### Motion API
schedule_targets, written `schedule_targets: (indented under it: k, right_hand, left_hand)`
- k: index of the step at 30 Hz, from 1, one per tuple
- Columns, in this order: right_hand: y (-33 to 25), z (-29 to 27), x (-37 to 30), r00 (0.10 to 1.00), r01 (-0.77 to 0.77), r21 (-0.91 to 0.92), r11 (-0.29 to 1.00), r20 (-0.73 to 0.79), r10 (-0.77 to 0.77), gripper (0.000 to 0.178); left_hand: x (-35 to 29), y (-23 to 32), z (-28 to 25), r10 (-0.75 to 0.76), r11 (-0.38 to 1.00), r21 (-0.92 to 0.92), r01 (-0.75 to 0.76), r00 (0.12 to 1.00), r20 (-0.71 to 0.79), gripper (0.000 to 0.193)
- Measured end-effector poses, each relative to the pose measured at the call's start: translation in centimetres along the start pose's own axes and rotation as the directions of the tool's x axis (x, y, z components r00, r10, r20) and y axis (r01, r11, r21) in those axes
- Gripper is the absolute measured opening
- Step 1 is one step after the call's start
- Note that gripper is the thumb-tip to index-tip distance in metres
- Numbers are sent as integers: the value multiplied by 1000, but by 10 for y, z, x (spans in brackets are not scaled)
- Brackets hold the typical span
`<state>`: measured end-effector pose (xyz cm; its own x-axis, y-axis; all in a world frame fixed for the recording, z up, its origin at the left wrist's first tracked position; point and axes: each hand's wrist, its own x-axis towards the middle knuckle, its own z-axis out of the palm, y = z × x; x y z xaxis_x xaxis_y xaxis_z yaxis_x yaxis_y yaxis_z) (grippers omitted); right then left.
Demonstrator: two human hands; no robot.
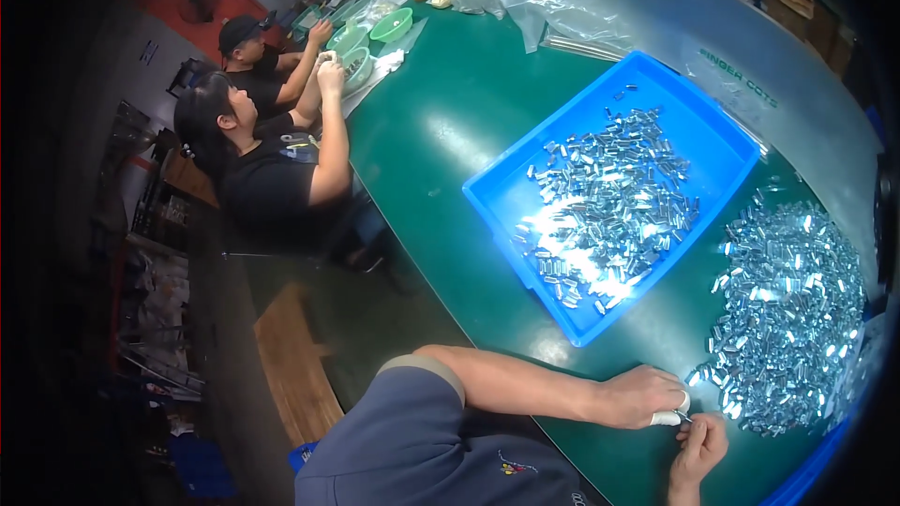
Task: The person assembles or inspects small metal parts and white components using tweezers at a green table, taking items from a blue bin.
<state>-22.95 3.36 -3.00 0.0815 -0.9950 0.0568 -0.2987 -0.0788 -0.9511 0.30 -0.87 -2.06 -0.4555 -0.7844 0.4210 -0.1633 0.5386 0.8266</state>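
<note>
My left hand (645,396) comes in across the green table, with white finger cots (665,418) on its fingertips. My right hand (703,448) rises from the lower edge, its fingers curled and pinched. The two hands meet fingertip to fingertip at a small shiny metal piece (685,418); its exact shape is too small to make out. Just right of them spreads a large heap of small silvery metal pieces (787,319). Beyond my left forearm, a blue tray (511,155) holds a looser pile of similar silvery pieces (609,197).
Two people in black, one a nearer co-worker (272,159), sit along the table's left side, hands raised near green baskets (392,25). Clear plastic bags (572,19) and thin metal rods (586,47) lie by the far metal barrier (675,19). A wooden bench (295,365) stands left.
</note>
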Motion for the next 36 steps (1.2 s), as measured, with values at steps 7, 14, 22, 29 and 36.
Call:
schedule_targets:
  k: [7,14,22,29,36]
  right_hand:
    - [-7,6,0,999,21,6,1000,-27,-21,24]
    - [-22,9,0,1000,1,-182,983,3,0,36]
    - [-34,11,13,995,-74,64,995,-63,78,41]
    - [-29,9,18,983,-130,252,959,-94,158,43]
    - [-30,2,28,985,-15,-38,999,171,21,34]
  left_hand:
    - [-4,0,0,-19,1000,7,19,999,-49,20]
    - [-7,-2,1,72,996,50,-69,996,-54,15]
    - [15,27,-25,163,928,338,-157,987,11,18]
    - [22,25,-88,140,757,650,63,956,-256,15]
    - [35,24,-113,195,682,728,66,943,-268,33]
